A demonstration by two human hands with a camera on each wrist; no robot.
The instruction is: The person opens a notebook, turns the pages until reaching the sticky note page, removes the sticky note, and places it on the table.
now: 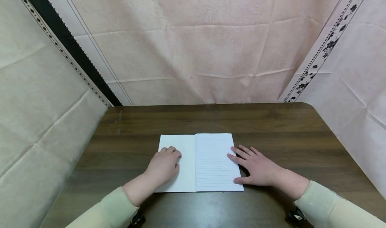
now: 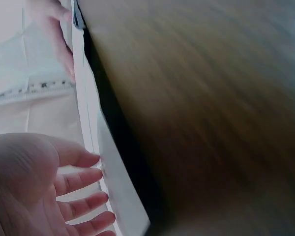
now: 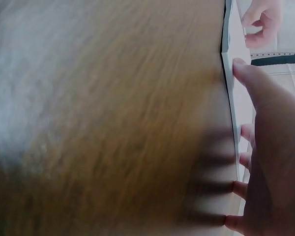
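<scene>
An open notebook [image 1: 211,167] lies flat on the wooden table, with a blank left page [image 1: 188,171] and a lined right page. My left hand [image 1: 164,164] rests on the blank page, its fingertips [image 2: 91,201] touching the paper. At the outer edge of the lined page is my right hand [image 1: 256,167], its fingers spread. The thumb and nearest fingers touch that page, while the other fingers reach past the edge over the table. In the right wrist view, the right thumb [image 3: 240,69] presses near the notebook's lower edge. Neither hand grips anything.
The brown wooden table [image 1: 144,120] extends around the notebook. Behind it hangs a pale patterned cloth [image 1: 193,53]. More light cloth [image 1: 36,114] hangs at the left side, and another cloth [image 1: 356,70] with a black floral border at the right.
</scene>
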